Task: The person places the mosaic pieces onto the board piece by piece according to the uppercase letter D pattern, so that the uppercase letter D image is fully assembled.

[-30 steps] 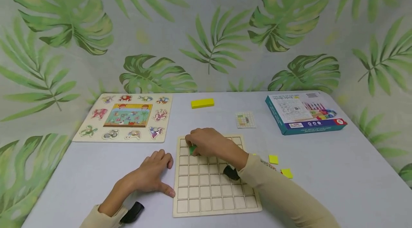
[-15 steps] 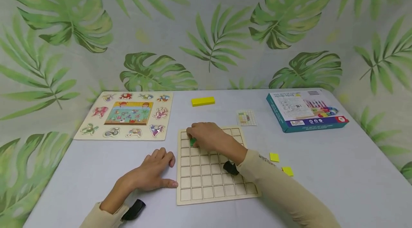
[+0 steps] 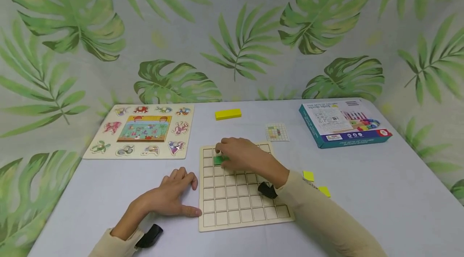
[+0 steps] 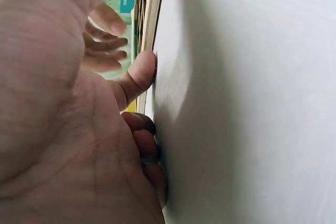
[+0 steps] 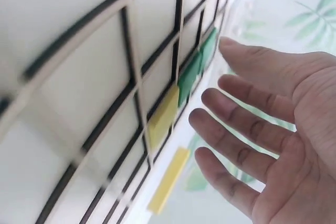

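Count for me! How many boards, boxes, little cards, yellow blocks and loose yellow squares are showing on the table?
Boards: 2, the grid board and the animal board
Box: 1
Little card: 1
Yellow block: 1
Loose yellow squares: 2 showing; the right sleeve could hide more
Total showing: 7

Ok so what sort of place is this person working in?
Most likely an indoor play or recording setup: a white-topped table with a wooden grid board and a sea-creature puzzle board, backed by a leaf-print backdrop.
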Action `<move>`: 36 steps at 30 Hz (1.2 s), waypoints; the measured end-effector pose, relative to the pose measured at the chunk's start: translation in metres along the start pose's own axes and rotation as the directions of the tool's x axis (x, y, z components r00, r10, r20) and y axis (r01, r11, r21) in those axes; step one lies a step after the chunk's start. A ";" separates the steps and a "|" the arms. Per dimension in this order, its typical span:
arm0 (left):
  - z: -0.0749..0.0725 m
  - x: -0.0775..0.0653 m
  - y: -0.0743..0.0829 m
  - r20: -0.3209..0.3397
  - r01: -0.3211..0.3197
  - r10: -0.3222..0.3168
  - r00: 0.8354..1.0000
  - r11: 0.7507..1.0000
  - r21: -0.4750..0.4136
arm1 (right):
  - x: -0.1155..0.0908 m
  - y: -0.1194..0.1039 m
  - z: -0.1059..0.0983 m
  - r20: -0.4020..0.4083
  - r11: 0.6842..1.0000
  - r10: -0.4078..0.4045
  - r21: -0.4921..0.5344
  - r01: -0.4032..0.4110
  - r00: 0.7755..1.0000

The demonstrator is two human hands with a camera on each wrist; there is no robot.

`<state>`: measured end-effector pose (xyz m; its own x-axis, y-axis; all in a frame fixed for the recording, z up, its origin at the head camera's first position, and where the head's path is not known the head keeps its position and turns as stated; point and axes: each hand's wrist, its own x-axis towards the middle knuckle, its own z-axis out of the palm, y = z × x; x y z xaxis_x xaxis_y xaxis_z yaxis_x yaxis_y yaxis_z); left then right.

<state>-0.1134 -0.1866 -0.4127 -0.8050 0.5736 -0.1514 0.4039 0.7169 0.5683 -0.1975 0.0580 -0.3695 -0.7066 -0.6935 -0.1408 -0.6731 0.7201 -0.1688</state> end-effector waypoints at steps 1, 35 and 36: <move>0.001 0.000 0.001 -0.008 0.003 -0.003 1.000 1.000 0.008 | -0.005 0.002 -0.001 -0.014 1.000 0.002 0.015 -0.002 1.000; 0.004 0.000 0.009 -0.008 0.056 -0.056 0.998 0.997 0.046 | -0.129 0.096 0.009 0.053 0.929 0.258 0.260 -0.263 0.965; 0.004 0.000 0.008 -0.010 0.053 -0.053 0.999 0.998 0.046 | -0.130 0.097 0.009 0.061 0.926 0.264 0.264 -0.270 0.963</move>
<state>-0.1086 -0.1792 -0.4109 -0.8295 0.5309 -0.1734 0.3800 0.7640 0.5214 -0.1692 0.2176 -0.3766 -0.8443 -0.4794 -0.2393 -0.3748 0.8477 -0.3755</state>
